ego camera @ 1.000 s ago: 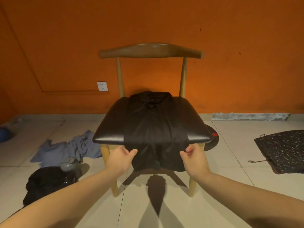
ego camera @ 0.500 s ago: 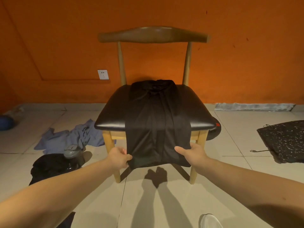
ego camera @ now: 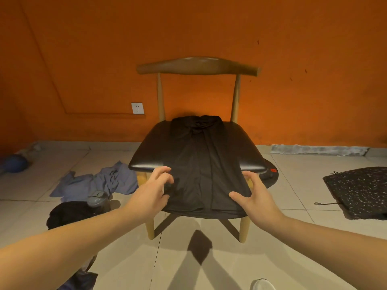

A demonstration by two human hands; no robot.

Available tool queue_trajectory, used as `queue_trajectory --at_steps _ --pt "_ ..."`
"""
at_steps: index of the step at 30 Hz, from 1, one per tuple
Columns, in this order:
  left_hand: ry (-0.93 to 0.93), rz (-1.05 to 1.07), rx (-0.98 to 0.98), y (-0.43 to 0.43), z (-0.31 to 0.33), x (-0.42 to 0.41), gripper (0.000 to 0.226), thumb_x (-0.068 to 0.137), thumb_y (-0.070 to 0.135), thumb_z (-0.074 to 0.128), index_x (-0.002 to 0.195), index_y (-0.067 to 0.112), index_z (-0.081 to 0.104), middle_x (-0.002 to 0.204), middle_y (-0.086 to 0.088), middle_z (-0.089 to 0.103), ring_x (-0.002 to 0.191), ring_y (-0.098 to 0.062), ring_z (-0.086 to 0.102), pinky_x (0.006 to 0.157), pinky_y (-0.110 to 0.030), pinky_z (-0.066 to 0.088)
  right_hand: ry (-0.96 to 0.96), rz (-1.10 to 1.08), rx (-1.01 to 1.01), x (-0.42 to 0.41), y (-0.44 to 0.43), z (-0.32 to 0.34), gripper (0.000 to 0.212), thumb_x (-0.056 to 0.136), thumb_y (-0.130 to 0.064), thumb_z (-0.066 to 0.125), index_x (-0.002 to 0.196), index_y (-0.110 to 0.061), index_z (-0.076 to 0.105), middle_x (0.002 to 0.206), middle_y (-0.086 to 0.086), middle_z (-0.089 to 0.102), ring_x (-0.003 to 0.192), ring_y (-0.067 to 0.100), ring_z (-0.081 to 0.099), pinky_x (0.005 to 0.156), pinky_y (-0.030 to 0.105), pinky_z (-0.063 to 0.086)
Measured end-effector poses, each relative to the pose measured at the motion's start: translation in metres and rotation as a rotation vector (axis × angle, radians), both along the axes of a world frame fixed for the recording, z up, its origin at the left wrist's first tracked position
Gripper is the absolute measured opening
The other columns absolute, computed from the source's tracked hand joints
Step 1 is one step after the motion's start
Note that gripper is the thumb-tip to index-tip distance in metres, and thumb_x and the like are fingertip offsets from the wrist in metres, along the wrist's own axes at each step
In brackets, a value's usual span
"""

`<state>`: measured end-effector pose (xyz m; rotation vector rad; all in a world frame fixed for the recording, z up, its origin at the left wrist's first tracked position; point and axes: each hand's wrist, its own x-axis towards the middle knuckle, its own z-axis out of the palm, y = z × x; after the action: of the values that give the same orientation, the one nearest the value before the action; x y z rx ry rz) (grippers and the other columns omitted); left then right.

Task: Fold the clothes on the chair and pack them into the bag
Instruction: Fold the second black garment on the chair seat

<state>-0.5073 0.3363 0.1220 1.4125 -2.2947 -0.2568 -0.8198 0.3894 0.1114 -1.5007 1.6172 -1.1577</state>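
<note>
A black shirt [ego camera: 201, 164] lies folded into a long strip down the dark seat of a wooden chair [ego camera: 150, 151], collar towards the backrest. Its lower part hangs over the seat's front edge. My left hand [ego camera: 152, 191] grips the shirt's left edge near the hem with curled fingers. At the right edge, my right hand [ego camera: 253, 197] holds the cloth with its thumb lying on top. A dark speckled flat bag [ego camera: 356, 189] lies on the floor at the right.
A blue-grey garment [ego camera: 104, 181] lies crumpled on the tiles left of the chair, with a black heap [ego camera: 69, 214] and a grey object [ego camera: 97, 197] in front of it. A round black item [ego camera: 272, 172] sits behind the chair's right leg. The orange wall stands close behind.
Both hands slid from the hem's corners a little up the shirt's sides, and the hanging end has lifted outward. The view has tilted and moved closer.
</note>
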Motion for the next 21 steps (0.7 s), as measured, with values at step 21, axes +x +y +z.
queue_trajectory --at_steps 21 --pt "-0.203 -0.197 -0.233 -0.013 0.036 0.018 0.019 0.093 0.024 0.072 0.111 0.027 0.075 0.103 0.012 0.053 0.099 -0.009 0.043 0.084 -0.022 0.042 0.705 0.225 -0.077 -0.032 0.003 0.056 0.044 0.101 -0.004 0.058 0.116 -0.045 0.066 0.114 -0.018 0.064 0.107 0.007 0.063 0.099 0.016 0.05"
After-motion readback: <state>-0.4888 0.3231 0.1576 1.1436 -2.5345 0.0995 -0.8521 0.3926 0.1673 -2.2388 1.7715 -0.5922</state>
